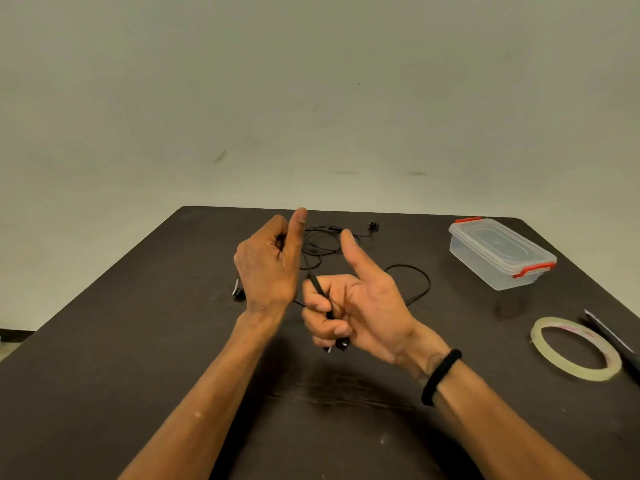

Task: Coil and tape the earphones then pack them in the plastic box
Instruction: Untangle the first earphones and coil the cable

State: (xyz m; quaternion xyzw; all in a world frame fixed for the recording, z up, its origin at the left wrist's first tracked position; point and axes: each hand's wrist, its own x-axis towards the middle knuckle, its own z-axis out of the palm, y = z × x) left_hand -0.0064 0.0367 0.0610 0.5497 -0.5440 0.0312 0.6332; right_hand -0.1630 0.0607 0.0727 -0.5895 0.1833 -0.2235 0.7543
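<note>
I am at the very start of coiling: my right hand (pixel 356 306) curls its fingers around the plug end of the earphones (pixel 320 296), thumb raised; my left hand (pixel 268 265) pinches the cord higher up. Most cable lies loose on the worktop (pixel 138 341). The tape roll (pixel 575 348) sits untouched, the plastic box (pixel 502 252) lidded.

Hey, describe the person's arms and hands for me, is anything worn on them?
Both forearms are bare, with no sleeves in view. The right hand has a plain black band around its wrist. The left hand and wrist carry nothing: no watch, rings or gloves visible on either hand.
</note>
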